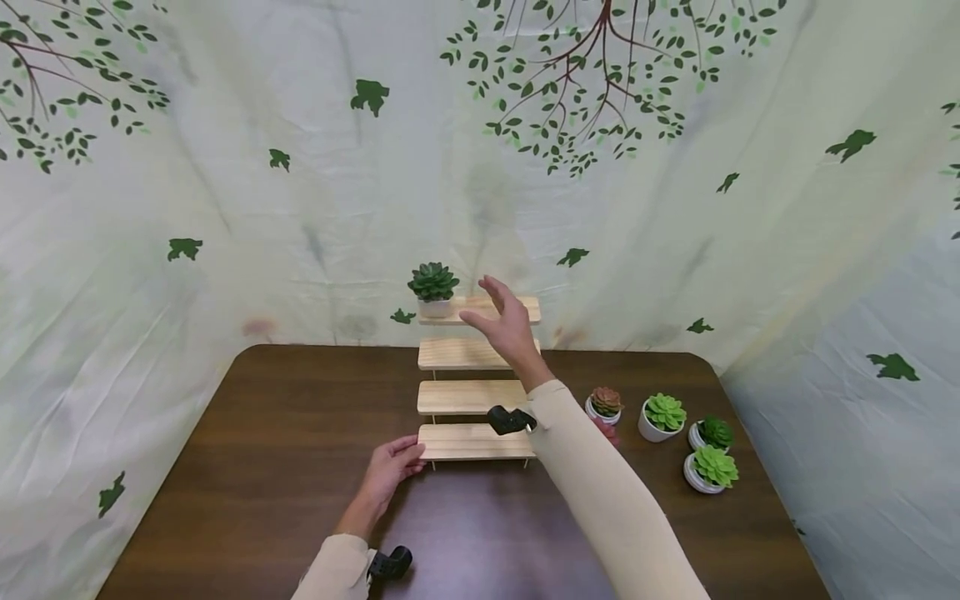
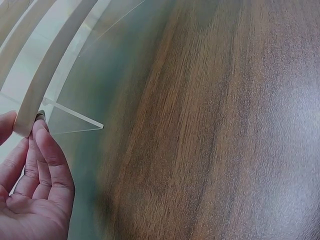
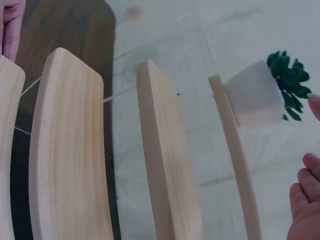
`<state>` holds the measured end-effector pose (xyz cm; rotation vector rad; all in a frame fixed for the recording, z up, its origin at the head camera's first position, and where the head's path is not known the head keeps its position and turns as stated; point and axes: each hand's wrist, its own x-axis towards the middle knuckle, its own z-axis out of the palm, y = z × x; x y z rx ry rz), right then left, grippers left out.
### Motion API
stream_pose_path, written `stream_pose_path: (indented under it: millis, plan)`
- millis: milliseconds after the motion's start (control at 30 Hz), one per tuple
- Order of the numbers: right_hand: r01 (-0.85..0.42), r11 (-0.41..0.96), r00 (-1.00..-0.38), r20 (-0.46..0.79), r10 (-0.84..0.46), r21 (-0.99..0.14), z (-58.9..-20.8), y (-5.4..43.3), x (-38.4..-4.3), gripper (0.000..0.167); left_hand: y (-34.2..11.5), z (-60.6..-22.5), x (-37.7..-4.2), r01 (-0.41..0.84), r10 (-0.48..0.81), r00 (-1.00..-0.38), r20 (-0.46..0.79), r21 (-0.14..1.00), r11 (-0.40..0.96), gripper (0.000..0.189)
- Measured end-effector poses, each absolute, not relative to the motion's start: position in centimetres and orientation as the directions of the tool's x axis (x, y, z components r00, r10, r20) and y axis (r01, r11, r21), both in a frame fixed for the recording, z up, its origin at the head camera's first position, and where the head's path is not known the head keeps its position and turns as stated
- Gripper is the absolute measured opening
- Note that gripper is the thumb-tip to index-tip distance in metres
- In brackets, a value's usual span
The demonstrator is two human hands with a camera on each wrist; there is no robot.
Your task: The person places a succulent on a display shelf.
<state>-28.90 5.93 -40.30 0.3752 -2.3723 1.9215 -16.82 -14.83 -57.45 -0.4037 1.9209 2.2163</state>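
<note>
A four-tier stand of pale wooden boards (image 1: 468, 398) on clear supports stands at the table's middle back. My left hand (image 1: 392, 468) pinches the left end of the lowest board (image 2: 40, 85) between thumb and fingers. On the top board's left end sits a dark green succulent (image 1: 434, 283) in a white pot (image 3: 255, 95). Beside this plant, to its right, my right hand (image 1: 508, 329) hovers over the top board with thumb and fingers apart and nothing between them. In the right wrist view its fingertips (image 3: 311, 161) show at the right edge, near the leaves.
On the right of the brown table (image 1: 300, 417) stand several more potted succulents: a reddish-brown one (image 1: 606, 401), a bright green one (image 1: 665, 412), a dark green one (image 1: 715, 432) and another light green one (image 1: 714, 467). My right sleeve partly hides a red one (image 1: 607, 431). A leaf-printed cloth hangs behind.
</note>
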Motion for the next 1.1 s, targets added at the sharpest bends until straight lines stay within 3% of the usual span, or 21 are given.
stream_pose_path:
  millis: [333, 700, 1100]
  plan:
    - [-0.297, 0.05, -0.954, 0.295, -0.045, -0.954, -41.1, 10.3, -26.6, 0.07, -14.9, -57.2, -16.5, -0.312, -0.035, -0.947, -0.32, 0.938, -0.149, 0.039]
    - [-0.275, 0.063, -0.96, 0.278, 0.042, -0.959, -41.7, 14.4, -22.8, 0.062, -14.7, -57.3, -16.8, -0.309, -0.037, -0.948, -0.317, 0.939, -0.15, 0.037]
    - [-0.212, 0.087, -0.966, 0.222, 0.129, -0.973, -46.7, 18.7, -21.3, 0.059, -14.7, -57.4, -16.9, -0.313, -0.034, -0.946, -0.321, 0.938, -0.15, 0.039]
